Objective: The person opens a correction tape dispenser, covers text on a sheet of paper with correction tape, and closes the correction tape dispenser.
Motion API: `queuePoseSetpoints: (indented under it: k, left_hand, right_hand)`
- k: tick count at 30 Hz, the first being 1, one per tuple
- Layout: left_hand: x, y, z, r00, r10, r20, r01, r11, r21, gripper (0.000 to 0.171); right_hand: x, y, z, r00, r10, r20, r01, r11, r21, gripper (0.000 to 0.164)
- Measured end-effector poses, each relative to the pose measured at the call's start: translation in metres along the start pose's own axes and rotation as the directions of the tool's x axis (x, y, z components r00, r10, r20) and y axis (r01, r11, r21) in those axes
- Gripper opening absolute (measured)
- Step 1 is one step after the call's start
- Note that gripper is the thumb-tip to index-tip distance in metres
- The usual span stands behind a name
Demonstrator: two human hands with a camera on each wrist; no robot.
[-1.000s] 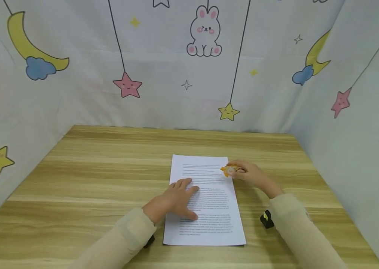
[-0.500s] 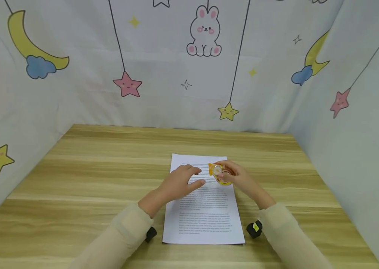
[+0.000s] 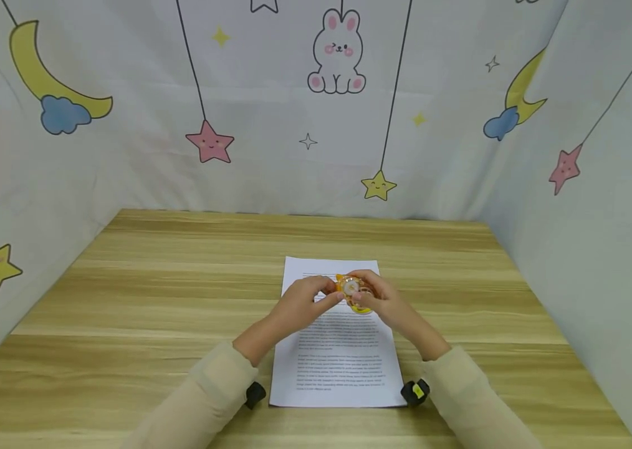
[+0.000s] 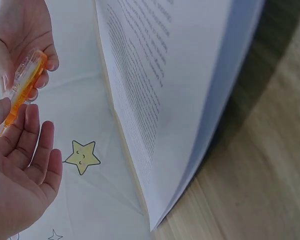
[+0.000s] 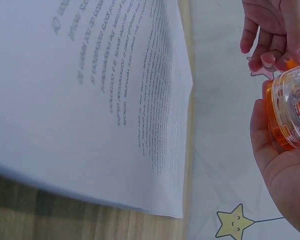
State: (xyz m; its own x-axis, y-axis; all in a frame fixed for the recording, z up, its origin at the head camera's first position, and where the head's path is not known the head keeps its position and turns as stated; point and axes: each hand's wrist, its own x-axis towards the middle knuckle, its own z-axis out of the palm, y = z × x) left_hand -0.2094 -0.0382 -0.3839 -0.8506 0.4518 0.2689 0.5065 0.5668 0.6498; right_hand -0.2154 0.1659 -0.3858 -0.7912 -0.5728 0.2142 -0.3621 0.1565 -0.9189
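An orange correction tape point(image 3: 351, 287) with a clear case is held above the printed sheets point(image 3: 344, 368). My right hand point(image 3: 387, 305) grips its body, thumb on the near face and fingers behind. At the narrow orange end, my left hand point(image 3: 296, 307) pinches the tip between thumb and index finger. The left wrist view shows the correction tape point(image 4: 30, 85) edge-on, the other left fingers loosely spread below it. Its round clear window and inner reel face the camera in the right wrist view, where the tape's body point(image 5: 285, 112) lies against the right palm.
The sheets lie as a thin stack on the wooden table point(image 3: 153, 324). A white curtain point(image 3: 271, 181) with printed stars and a rabbit stands behind and at both sides. Black wrist devices point(image 3: 416, 391) hang under both sleeves near the stack's front corners.
The right hand has brought the correction tape leftward from the stack's right edge. The left hand has lifted off the sheets and taken hold of the tape's tip.
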Motion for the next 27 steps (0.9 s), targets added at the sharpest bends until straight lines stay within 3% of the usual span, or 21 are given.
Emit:
queuePoseSetpoints:
  k: [3,5,8,12,16,20,27]
  left_hand:
    - [-0.001,-0.002,-0.001,1.000,0.004,0.013,-0.004,1.000,0.013,0.019]
    - [-0.001,-0.003,-0.001,1.000,0.007,0.019,-0.007,1.000,0.020,0.019]
    - [-0.002,-0.004,-0.002,1.000,0.003,0.028,-0.004,1.000,0.027,0.018]
    - [-0.004,-0.004,-0.005,0.999,0.005,0.033,-0.006,1.000,0.017,0.017]
    - [-0.007,-0.004,-0.010,1.000,0.010,0.030,-0.010,1.000,0.008,0.017]
    - [-0.007,-0.005,-0.013,1.000,0.006,0.005,-0.006,1.000,0.003,0.017]
    - [-0.006,-0.008,-0.012,1.000,-0.002,-0.024,0.002,1.000,-0.021,0.017]
  right_hand:
    - [-0.001,-0.001,0.004,1.000,0.020,-0.021,-0.022,0.993,-0.115,0.039]
    - [-0.002,-0.002,0.007,0.998,0.034,-0.052,-0.046,0.968,-0.248,0.046]
    - [-0.003,-0.002,0.013,0.995,0.016,-0.096,-0.060,0.877,-0.478,0.061]
    - [-0.004,-0.001,0.016,0.987,-0.102,-0.120,-0.007,0.733,-0.680,0.062]
    - [-0.005,-0.001,0.014,0.968,-0.222,-0.115,0.057,0.644,-0.763,0.056]
    - [-0.008,-0.003,0.011,0.958,-0.269,-0.103,0.080,0.591,-0.803,0.054]
    - [-0.011,-0.005,0.012,0.974,-0.216,-0.072,0.060,0.548,-0.834,0.052]
